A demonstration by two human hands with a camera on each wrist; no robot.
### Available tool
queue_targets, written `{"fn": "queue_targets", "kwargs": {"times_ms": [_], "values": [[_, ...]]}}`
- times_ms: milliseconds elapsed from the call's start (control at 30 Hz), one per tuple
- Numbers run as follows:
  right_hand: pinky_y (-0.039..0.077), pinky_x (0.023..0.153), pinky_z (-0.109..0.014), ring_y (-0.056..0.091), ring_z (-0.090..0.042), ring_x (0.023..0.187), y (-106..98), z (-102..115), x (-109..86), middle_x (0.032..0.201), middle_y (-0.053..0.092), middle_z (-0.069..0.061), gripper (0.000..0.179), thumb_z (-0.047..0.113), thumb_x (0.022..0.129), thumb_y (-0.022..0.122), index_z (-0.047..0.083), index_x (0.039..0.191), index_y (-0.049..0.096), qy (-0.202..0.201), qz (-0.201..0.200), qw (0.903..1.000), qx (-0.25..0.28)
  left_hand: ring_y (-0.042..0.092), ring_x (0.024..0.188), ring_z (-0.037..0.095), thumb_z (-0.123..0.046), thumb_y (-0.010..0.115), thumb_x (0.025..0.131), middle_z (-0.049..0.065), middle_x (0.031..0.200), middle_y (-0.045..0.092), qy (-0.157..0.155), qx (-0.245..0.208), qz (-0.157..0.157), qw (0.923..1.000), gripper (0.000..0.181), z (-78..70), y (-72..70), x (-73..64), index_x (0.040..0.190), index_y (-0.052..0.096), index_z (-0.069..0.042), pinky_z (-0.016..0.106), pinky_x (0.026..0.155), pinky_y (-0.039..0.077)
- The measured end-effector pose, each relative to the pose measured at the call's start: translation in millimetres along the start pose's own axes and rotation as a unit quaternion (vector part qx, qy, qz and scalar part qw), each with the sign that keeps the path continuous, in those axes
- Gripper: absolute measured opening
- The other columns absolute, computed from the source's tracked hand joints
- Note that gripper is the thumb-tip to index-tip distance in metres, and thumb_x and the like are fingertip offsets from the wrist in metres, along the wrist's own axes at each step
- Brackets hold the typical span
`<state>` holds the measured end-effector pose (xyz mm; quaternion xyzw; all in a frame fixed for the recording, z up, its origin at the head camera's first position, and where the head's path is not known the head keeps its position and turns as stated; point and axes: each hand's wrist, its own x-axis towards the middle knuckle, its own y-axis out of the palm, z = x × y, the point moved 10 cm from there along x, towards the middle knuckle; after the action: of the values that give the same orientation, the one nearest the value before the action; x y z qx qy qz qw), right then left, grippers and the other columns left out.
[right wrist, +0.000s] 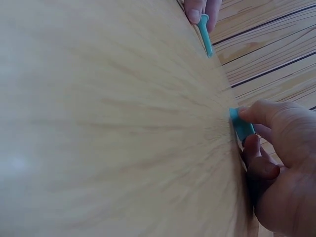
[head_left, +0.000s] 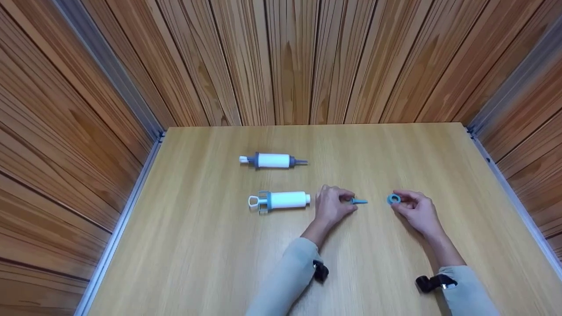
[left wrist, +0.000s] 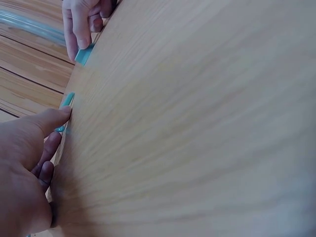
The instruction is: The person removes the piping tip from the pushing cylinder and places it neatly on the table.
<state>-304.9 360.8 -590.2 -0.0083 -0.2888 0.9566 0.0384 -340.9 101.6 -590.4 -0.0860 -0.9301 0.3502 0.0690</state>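
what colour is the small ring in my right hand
Turquoise: the small, round ring held in your right hand shows best in the right wrist view.

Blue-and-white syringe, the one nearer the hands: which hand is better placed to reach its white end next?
Probably the left hand: it is close beside the syringe at that end, pinching the blue nozzle, while the right hand pinches the blue ring farther off, beyond the nozzle's tip.

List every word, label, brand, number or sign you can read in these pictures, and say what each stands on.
None: no text is readable in any view.
The upper white barrel, lower white barrel, blue nozzle and blue ring show no legible marks; anything tiny would be too small to read.
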Motion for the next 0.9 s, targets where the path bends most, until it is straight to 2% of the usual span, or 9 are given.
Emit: {"fn": "queue_targets", "kwargs": {"times_ms": [200,367,500,633,767,900], "values": [[0.05,0.073,-0.014,0.056,0.003,0.084,1,-1,2.0,0.126,0.068,-0.021,0.048,0.004,0.103,0.08,-0.008,0.147,0.067,-0.001,0.005,1.0,0.004,0.057,0.096,0.004,-0.029,0.097,0.087,-0.011,0.108,0.087,-0.003,-0.02,-0.003,0.9998,0.033,2.7,-0.7,0.6,0.119,0.09,-0.025,0.023,0.089,0.039],[0.049,0.073,-0.013,0.055,0.003,0.086,3,-5,2.3,0.134,0.066,-0.026,0.053,0.008,0.104,0.08,-0.008,0.152,0.063,0.002,0.017,0.9998,0.008,0.059,0.1,0.006,-0.033,0.098,0.085,-0.009,0.112,0.084,-0.006,-0.038,0.007,0.9992,0.043,4.3,-1.0,-0.3,0.126,0.087,-0.025,0.024,0.091,0.043],[0.05,0.073,-0.014,0.056,0.002,0.085,1,-7,3.2,0.132,0.068,-0.022,0.054,0.01,0.104,0.08,-0.006,0.152,0.063,0.008,0.019,0.9998,0.002,0.063,0.106,0.008,-0.032,0.098,0.087,-0.005,0.118,0.084,-0.007,-0.084,0.01,0.9964,0.047,2.3,-3.4,-0.5,0.132,0.084,-0.025,0.025,0.095,0.047],[0.05,0.073,-0.015,0.056,0.001,0.085,1,-5,2.2,0.129,0.069,-0.018,0.053,0.012,0.105,0.08,-0.005,0.152,0.064,0.015,0.02,0.9997,-0.002,0.068,0.111,0.012,-0.028,0.096,0.089,-0.003,0.122,0.084,0.002,-0.126,-0.007,0.992,0.046,-2.1,-9.4,-1.6,0.133,0.084,-0.023,0.022,0.095,0.051],[0.05,0.074,-0.013,0.057,0.004,0.086,3,-8,4.5,0.129,0.07,-0.018,0.054,0.009,0.105,0.079,-0.009,0.153,0.062,0.022,0.019,0.9996,0.004,0.072,0.111,0.015,-0.026,0.095,0.09,-0.002,0.122,0.085,0.021,-0.131,-0.033,0.9907,0.042,-8.6,-16.9,-1.0,0.13,0.085,-0.021,0.02,0.094,0.054],[0.051,0.075,-0.013,0.058,0.005,0.086,5,-12,6.6,0.128,0.071,-0.015,0.055,0.007,0.104,0.079,-0.01,0.154,0.06,0.031,0.019,0.9993,0.01,0.071,0.112,0.013,-0.026,0.094,0.092,-0.002,0.124,0.085,0.028,-0.13,-0.037,0.9904,0.04,-13.3,-23.4,-1.1,0.13,0.085,-0.021,0.02,0.094,0.055]]}}
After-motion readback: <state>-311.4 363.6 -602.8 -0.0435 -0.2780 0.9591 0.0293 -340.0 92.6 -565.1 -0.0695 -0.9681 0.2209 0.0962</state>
